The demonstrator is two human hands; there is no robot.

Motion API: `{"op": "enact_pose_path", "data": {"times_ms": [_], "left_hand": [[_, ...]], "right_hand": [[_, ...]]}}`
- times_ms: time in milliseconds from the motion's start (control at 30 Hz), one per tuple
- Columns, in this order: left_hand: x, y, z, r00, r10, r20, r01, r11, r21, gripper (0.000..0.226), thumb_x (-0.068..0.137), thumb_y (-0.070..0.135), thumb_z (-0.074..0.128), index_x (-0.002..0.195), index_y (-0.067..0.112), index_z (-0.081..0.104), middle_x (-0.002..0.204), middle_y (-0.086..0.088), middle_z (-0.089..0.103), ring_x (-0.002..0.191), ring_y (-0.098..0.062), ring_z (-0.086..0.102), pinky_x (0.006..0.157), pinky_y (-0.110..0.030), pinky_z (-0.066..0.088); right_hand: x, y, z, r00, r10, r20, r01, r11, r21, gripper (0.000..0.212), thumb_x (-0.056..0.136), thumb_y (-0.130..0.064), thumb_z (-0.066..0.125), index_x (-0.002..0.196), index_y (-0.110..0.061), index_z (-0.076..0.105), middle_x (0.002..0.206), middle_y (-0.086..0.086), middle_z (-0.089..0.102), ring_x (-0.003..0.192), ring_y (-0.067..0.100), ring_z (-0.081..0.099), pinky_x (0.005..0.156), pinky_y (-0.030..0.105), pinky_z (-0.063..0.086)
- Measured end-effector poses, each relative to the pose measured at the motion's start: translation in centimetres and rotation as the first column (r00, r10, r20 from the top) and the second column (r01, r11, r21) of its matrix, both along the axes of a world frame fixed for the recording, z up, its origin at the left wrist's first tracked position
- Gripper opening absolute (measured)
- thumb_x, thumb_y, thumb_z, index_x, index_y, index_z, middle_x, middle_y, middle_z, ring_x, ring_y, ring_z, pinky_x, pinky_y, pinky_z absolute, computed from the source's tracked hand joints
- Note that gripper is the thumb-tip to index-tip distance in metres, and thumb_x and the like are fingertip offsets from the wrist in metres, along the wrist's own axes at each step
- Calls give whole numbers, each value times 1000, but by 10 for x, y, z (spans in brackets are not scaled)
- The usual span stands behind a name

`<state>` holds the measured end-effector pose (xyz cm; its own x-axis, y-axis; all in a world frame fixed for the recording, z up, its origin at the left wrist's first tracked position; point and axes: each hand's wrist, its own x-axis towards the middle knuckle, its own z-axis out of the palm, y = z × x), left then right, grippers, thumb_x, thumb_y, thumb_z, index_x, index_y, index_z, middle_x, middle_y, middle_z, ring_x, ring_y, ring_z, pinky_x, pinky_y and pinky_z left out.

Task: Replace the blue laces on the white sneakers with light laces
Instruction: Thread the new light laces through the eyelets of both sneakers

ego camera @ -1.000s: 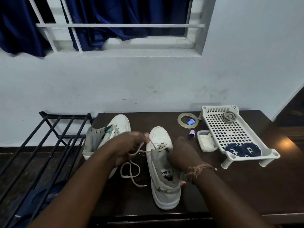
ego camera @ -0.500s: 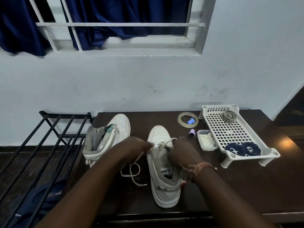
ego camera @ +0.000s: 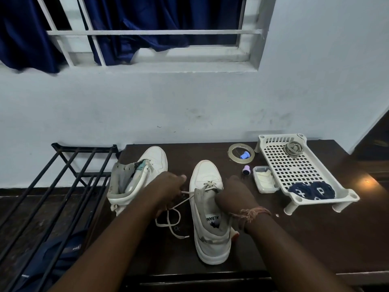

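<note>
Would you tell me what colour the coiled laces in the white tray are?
Dark blue laces, clearest in the head view.

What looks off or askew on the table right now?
Only the left sneaker: it lies tipped on its side with no lace, tongue splayed open. The right sneaker stands upright, laced only at its lowest eyelets; the light lace trails loose on the table below the left hand. Nothing spilled or damaged.

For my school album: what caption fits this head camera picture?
Left hand pulls a light lace through a white sneaker, right hand steadying it.
</note>
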<state>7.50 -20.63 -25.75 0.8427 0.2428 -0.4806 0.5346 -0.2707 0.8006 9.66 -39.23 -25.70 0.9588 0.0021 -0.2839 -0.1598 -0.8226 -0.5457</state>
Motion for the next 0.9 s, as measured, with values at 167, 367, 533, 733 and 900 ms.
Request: {"op": "enact_pose_path", "data": {"times_ms": [167, 367, 533, 733, 900], "left_hand": [[-4, -13, -19, 957, -285, 49, 213, 809, 548, 19, 85, 36, 72, 102, 28, 75, 106, 7, 72, 101, -14, 65, 90, -32, 52], [-6, -20, -19, 943, -321, -84, 247, 510, 824, 36, 90, 54, 51, 96, 26, 71, 109, 0, 62, 113, -27, 57, 99, -41, 44], [2, -13, 29, 982, -177, 61, 140, 911, 388, 49, 82, 56, 44, 76, 14, 67, 87, -6, 70, 87, -26, 64, 92, -40, 49], [-7, -15, 68, 962, 79, 260, 64, 864, -500, 24, 97, 26, 61, 90, 11, 78, 92, -13, 72, 80, -23, 67, 81, -38, 51], [-9, -18, 74, 970, 144, 196, 25, 744, -668, 21, 91, 23, 66, 100, 9, 78, 108, -7, 74, 94, -19, 70, 86, -30, 57]], "right_hand": [[-2, -1, 2, 1000, -1, 1, 1, 1000, -2, 37, 87, -5, 55, 120, 7, 45, 116, 20, 63, 107, 31, 63, 72, 25, 38], [3, -1, 1, 998, 53, -30, -53, 999, -11, 31, 88, -16, 58, 114, -1, 49, 112, 16, 65, 104, 31, 63, 74, 28, 40], [12, -9, 24, 985, 48, 165, -68, 990, 123, 39, 94, -46, 56, 85, -8, 62, 85, 9, 68, 84, 23, 65, 79, 33, 50], [-7, 5, 57, 960, 260, 107, -271, 761, 589, 35, 96, -45, 59, 78, -18, 73, 72, 4, 67, 66, 9, 56, 66, 28, 46], [-14, 14, 54, 926, 375, 48, -299, 647, 701, 36, 104, -28, 48, 90, -3, 70, 77, 7, 68, 68, 6, 58, 68, 21, 46]]}}
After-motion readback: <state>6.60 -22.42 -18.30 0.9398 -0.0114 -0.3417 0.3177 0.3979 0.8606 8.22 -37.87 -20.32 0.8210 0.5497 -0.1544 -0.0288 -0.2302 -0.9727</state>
